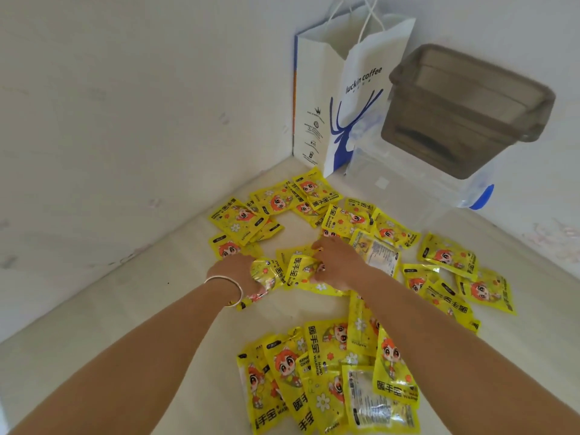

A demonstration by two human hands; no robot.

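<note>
Several yellow hand-warmer packets with a red-haired cartoon figure lie scattered on the pale floor (125, 309). One heap (329, 381) lies near me, others (298, 199) lie toward the corner and to the right (448, 255). My left hand (238, 271), with a silver bangle on the wrist, grips a crumpled packet (266, 274). My right hand (335, 262) holds a packet (301, 271) in the middle, fingers curled over its edge. Both hands meet over the middle of the spread.
A white and blue paper coffee bag (345, 89) stands in the corner of the white walls. A brown translucent plastic box (464, 108) sits to its right, on a clear container (408, 183) with a blue part.
</note>
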